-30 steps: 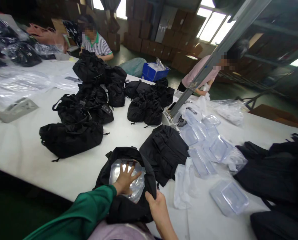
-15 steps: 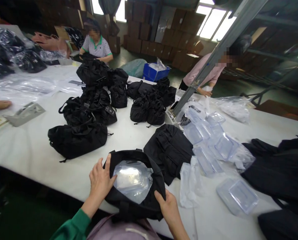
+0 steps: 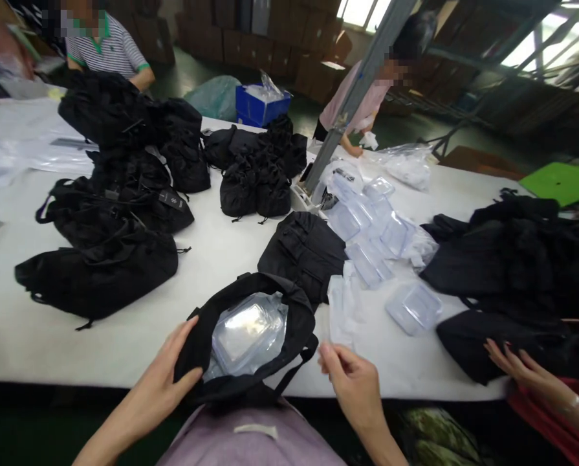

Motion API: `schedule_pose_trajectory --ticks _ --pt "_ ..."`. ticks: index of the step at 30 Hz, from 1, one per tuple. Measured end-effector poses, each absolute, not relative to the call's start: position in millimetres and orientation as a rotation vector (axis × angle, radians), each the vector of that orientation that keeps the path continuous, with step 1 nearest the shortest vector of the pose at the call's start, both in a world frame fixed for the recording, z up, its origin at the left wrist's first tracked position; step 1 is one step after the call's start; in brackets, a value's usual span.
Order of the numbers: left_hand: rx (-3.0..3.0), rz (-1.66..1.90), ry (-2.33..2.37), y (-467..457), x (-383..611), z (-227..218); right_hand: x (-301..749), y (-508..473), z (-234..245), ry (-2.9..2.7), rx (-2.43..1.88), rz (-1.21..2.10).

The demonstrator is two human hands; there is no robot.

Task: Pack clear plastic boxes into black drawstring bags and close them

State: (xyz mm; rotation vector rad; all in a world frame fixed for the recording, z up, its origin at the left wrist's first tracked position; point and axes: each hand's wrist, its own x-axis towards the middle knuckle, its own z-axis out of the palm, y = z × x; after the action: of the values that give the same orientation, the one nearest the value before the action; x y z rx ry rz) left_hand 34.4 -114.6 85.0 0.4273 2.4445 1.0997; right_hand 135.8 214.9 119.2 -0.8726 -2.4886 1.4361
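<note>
While the left hand (image 3: 175,362) holds the open bag (image 3: 299,317), the right hand (image 3: 352,382) curls up beside it

Because its thumb is on the rim and its fingers are on the outside, the left hand is clamped on the left edge of the open bag. The bag is black and sits at the near edge of the white desk (image 3: 211,239), in front of the person. A clear plastic box (image 3: 248,327) lies inside it.

The right hand has its fingers curled in together, close to the bag's strap (image 3: 296,366). I cannot tell if it touches the strap.

Just behind the open bag is a flat black bag (image 3: 303,249). To the right are a white packet (image 3: 340,304) and a heap of clear boxes (image 3: 367,226). Full black bags (image 3: 99,278) are on the left. At far right, another person's hand (image 3: 532,372) rests on black cloth (image 3: 478,340).
</note>
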Motion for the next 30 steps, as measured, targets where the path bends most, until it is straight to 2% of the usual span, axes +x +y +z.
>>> schedule_pose_trajectory --ticks 2,4,8,11,15,18,24,30 --pt "0.511 1.052 2.709 -100.7 8.4 85.5 150.3 191.0 119.5 -2.667 -0.911 1.539" --pt "0.63 0.944 2.847 -80.3 -23.9 85.1 150.1 172.5 113.4 -2.795 -0.92 1.485" --pt "0.71 0.499 2.748 -33.7 -67.0 85.3 128.4 162.6 102.5 -2.881 -1.023 1.264" --pt "0.798 0.365 2.607 -11.6 -63.1 85.4 126.0 170.2 96.3 -2.813 -1.209 1.448" --pt "0.875 0.699 2.439 -15.9 -39.1 80.6 153.4 177.4 79.4 -2.489 -1.439 1.956" --pt "0.722 0.96 2.357 -29.3 -29.1 74.9 170.0 175.3 71.3 -2.273 -1.427 2.154" --pt "0.658 1.22 1.858 -23.0 -8.1 60.3 143.7 158.9 79.8 -2.251 -1.203 2.247" --pt "0.6 1.339 1.787 -8.5 14.3 39.7 121.5 144.1 70.7 -2.349 -0.713 2.164"
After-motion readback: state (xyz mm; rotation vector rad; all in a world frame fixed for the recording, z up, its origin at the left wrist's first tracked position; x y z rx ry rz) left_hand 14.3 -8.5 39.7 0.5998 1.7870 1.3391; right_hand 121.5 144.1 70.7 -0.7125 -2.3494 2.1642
